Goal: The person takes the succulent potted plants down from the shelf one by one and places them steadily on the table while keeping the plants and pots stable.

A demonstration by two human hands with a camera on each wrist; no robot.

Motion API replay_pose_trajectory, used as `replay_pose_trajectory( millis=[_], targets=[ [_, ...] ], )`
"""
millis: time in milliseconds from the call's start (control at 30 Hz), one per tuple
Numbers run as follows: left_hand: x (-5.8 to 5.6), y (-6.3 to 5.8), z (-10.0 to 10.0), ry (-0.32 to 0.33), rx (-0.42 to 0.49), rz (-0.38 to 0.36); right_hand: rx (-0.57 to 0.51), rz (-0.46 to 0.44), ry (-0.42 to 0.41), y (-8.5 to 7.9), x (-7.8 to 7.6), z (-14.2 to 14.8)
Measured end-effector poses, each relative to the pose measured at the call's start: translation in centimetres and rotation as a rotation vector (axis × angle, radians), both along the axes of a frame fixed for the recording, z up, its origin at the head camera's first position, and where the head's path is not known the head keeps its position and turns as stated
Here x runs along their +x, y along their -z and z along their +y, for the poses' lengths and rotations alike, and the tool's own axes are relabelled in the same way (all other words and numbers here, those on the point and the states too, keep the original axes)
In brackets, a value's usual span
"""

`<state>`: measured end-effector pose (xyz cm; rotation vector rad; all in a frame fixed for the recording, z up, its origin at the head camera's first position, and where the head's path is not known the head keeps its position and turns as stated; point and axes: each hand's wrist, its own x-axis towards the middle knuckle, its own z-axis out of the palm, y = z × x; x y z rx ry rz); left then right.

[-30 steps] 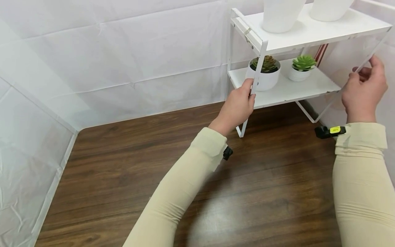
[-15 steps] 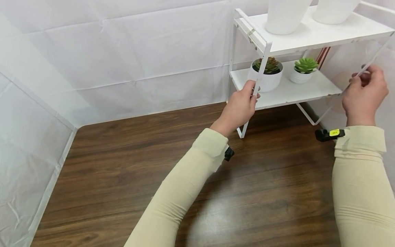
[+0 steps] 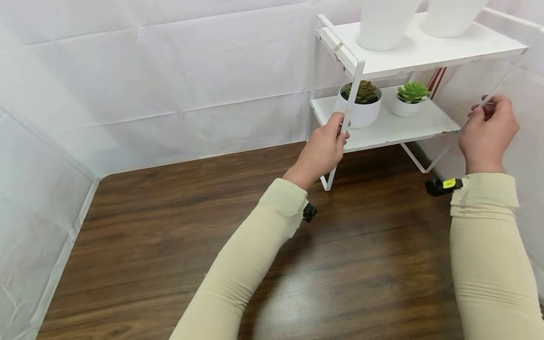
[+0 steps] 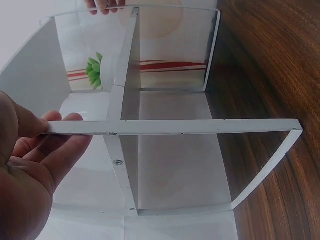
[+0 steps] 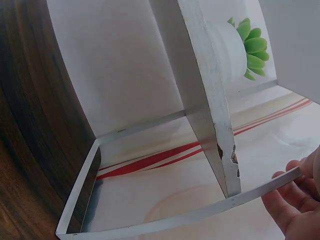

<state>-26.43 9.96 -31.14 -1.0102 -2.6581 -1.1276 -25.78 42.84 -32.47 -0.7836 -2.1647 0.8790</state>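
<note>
1. Shelf (image 3: 425, 65), white, with two boards, stands at the upper right of the head view, on a dark wood floor (image 3: 178, 245) beside pale walls (image 3: 204, 71). The left hand (image 3: 320, 147) grips its front left leg (image 3: 352, 92); the right hand (image 3: 488, 136) pinches its front right leg (image 3: 500, 83). Two tall white pots, the left (image 3: 386, 26) and the right (image 3: 451, 19), stand on top, cut off by the frame. Below, a brownish succulent (image 3: 363, 93) in a white pot (image 3: 361, 114) sits left of a smaller green plant (image 3: 413, 91).

2. Left wrist view: the shelf appears sideways. The thumb lies on one side of the leg, curled fingers on the other. A screw (image 4: 118, 162) shows nearby. Right-hand fingertips touch the far leg.

3. Right wrist view: curled fingers hold the leg near the lower board's chipped corner (image 5: 231, 156). Red stripes (image 5: 170, 156) run behind.
</note>
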Motion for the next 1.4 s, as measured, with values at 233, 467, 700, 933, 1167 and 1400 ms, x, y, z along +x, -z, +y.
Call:
replay_pose_trajectory(
  millis=[233, 467, 700, 933, 1167, 1400],
  targets=[
    [0.1, 0.1, -0.1, 0.005, 0.020, -0.014, -0.038, 0.027, -0.053, -0.3, 0.4, 0.0],
    [0.1, 0.2, -0.1, 0.004, 0.037, -0.024, -0.039, 0.051, -0.084, -0.2, 0.5, 0.1],
    [0.0, 0.3, -0.6, 0.018, 0.071, -0.041, -0.018, 0.056, -0.104, 0.1, 0.4, 0.1],
    [-0.2, 0.5, -1.1, 0.018, 0.096, -0.051, -0.010, 0.031, -0.119, -0.1, 0.2, -0.1],
    [-0.2, 0.6, -1.1, 0.010, 0.110, -0.064, -0.004, -0.010, -0.151, 0.0, 0.2, 0.5],
    [-0.3, 0.7, -1.0, 0.010, 0.131, -0.065, 0.018, -0.011, -0.195, -0.1, 0.5, 1.0]
  ],
)
